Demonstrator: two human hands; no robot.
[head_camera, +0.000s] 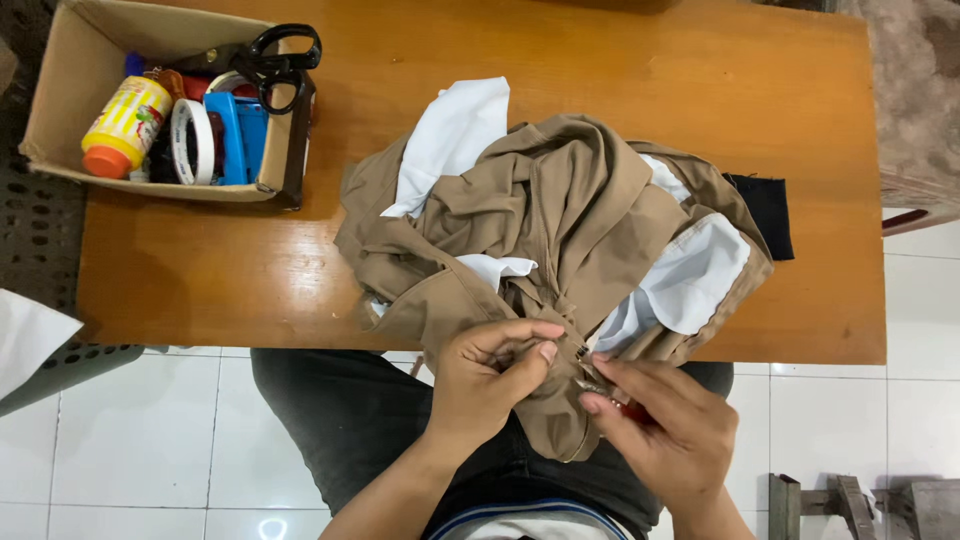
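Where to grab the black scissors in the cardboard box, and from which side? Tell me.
Take the black scissors by the looped handles, from above on the box's right end: they lie on top at the cardboard box rim, blades pointing left.

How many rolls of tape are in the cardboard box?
1 that shows: a white tape roll standing on edge in the cardboard box, between the yellow bottle and a blue tool. Others may be hidden beneath.

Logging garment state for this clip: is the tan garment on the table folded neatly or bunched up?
Bunched up. The tan garment lies in a crumpled heap, its white lining exposed in places.
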